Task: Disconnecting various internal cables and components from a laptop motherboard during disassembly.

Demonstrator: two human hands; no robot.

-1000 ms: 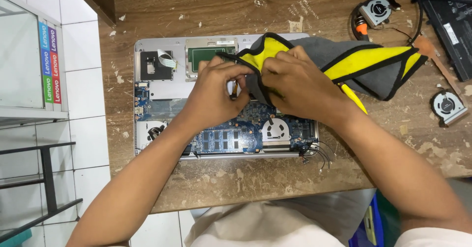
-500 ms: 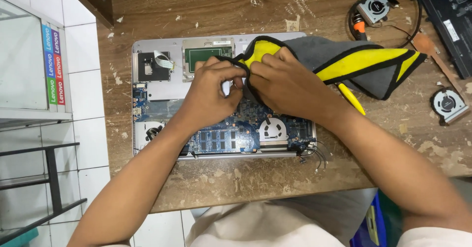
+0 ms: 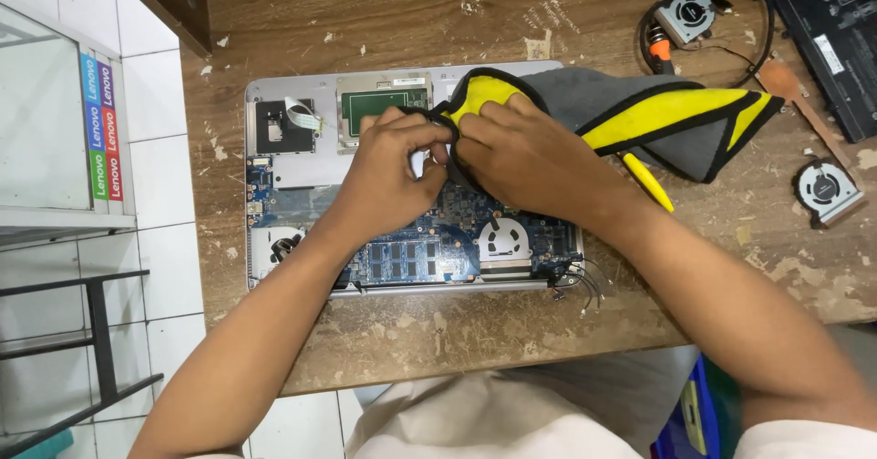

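From the head camera, an opened laptop chassis [image 3: 301, 180] lies on a worn wooden table [image 3: 438, 331], its blue motherboard [image 3: 429, 249] exposed. The left hand [image 3: 393, 167] and right hand [image 3: 525, 158] meet over the board's middle, fingers curled and pinching the edge of a grey-and-yellow cloth [image 3: 639, 112] draped across the chassis's right part. Two loose cooling fans [image 3: 827, 192] lie nearby.

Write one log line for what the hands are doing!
left hand: on cloth | right hand: on cloth | under: open laptop
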